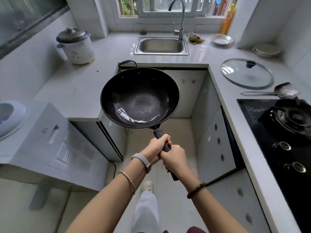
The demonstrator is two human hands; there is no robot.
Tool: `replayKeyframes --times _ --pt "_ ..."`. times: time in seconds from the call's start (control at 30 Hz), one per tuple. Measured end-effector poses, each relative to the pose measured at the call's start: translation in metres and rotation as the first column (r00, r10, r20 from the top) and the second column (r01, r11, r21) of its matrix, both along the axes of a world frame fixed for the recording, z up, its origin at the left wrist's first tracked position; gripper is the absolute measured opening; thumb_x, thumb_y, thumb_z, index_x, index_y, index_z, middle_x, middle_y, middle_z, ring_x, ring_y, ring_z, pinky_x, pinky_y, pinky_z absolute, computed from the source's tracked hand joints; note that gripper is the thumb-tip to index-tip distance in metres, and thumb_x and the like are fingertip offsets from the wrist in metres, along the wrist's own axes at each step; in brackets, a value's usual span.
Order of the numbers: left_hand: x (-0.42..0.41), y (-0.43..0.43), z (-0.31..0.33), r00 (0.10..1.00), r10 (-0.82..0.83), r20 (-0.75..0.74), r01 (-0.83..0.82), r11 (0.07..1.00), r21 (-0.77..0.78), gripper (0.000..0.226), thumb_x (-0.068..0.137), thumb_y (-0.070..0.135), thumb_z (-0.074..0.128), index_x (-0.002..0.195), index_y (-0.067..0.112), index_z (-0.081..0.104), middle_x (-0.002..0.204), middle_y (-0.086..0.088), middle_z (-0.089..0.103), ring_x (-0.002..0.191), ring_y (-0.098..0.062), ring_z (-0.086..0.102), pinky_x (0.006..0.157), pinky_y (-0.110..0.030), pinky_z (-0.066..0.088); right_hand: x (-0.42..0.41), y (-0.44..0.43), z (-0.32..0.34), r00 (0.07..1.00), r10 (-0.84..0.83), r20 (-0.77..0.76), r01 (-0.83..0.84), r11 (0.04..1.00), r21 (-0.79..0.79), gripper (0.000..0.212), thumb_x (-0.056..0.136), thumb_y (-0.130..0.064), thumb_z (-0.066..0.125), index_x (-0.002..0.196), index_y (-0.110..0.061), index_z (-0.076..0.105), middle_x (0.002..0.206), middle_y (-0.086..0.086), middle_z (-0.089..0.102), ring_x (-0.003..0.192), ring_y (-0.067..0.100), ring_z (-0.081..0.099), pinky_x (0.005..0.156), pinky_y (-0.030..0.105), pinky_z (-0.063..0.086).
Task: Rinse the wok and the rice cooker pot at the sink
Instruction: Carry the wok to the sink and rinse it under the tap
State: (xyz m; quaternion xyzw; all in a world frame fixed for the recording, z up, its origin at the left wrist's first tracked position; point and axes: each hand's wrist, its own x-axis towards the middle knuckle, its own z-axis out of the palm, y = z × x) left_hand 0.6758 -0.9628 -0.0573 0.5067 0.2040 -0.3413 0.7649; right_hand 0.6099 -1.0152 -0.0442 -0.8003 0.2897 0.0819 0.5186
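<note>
Both hands gripped the wok's black handle (pixel 159 132), the fingers (pixel 165 137) of the left hand (pixel 156 147) curled round it nearer the pan, the right hand (pixel 175 158) clenched just behind. The black wok (pixel 139 98) hung over the floor between the cabinets, short of the steel sink (pixel 161 52) and its faucet (pixel 181 19). A lidded rice cooker (pixel 75 46) stood on the surface (pixel 75 91) at left; a glass lid (pixel 246 73) and metal spatula (pixel 272 92) lay near the gas stove (pixel 269 118) at right.
</note>
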Motion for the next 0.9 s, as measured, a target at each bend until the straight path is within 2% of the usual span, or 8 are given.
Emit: replayKeyframes --times 0.5,0.63,0.77,0.9 --pt "0.225 -0.006 0.014 0.993 -0.113 0.021 0.113 0.993 0.017 0.026 0.092 -0.001 0.050 0.067 0.007 0.048 0.050 0.002 0.048 0.037 -0.005 0.048 0.040 -0.016 0.042 0.216 0.001 0.019 0.995 -0.099 0.030 0.099 0.995 0.000 0.025 0.082 -0.020 0.057 0.059 -0.009 0.053 0.051 0.006 0.055 0.033 0.017 0.050 0.035 0.023 0.040" --pt "0.269 -0.022 0.013 0.989 -0.141 0.035 0.140 0.990 0.034 0.027 0.092 0.000 0.048 0.066 0.008 0.048 0.056 -0.001 0.045 0.037 -0.005 0.046 0.039 -0.015 0.041 0.259 -0.015 0.021 0.995 -0.092 0.026 0.093 0.995 -0.028 0.025 0.082 -0.020 0.057 0.060 -0.009 0.053 0.051 0.007 0.056 0.033 0.018 0.051 0.034 0.023 0.039" --pt "0.310 -0.041 0.008 0.993 -0.115 0.000 0.115 0.993 0.004 0.027 0.091 -0.001 0.049 0.066 0.008 0.048 0.047 0.002 0.046 0.035 -0.005 0.046 0.039 -0.014 0.041 0.300 -0.035 0.018 0.998 -0.063 0.017 0.064 0.996 -0.057 0.026 0.082 -0.022 0.056 0.059 -0.010 0.053 0.052 0.008 0.057 0.034 0.019 0.053 0.034 0.023 0.040" --pt "0.354 -0.067 -0.001 0.995 -0.089 -0.034 0.089 0.996 0.002 0.026 0.092 -0.001 0.049 0.067 0.008 0.049 0.045 0.003 0.047 0.036 -0.004 0.047 0.039 -0.015 0.042 0.344 -0.064 0.008 1.000 -0.020 0.003 0.021 0.996 -0.085 0.028 0.082 -0.026 0.056 0.058 -0.013 0.052 0.055 0.006 0.059 0.040 0.020 0.055 0.039 0.029 0.047"
